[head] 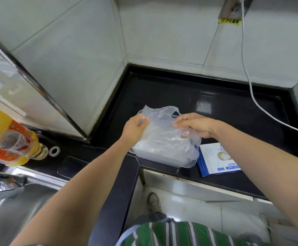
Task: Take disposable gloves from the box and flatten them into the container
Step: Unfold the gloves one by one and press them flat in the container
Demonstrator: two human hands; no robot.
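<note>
A thin clear disposable glove point(159, 119) is stretched between my two hands, just above a clear plastic container point(185, 163) on the black counter. My left hand point(135, 127) pinches the glove's left edge. My right hand point(196, 124) pinches its right edge, fingers curled on the film. The container holds a layer of flattened clear gloves point(162, 145). The blue and white glove box point(217, 159) lies on the counter just right of the container, partly behind my right forearm.
A black counter point(233, 107) runs into a tiled corner. A white cable point(256, 102) hangs from a wall socket across the counter's right side. A steel sink point(20, 201) and a yellow oil bottle point(11, 137) are at left. The counter's front edge is close to the container.
</note>
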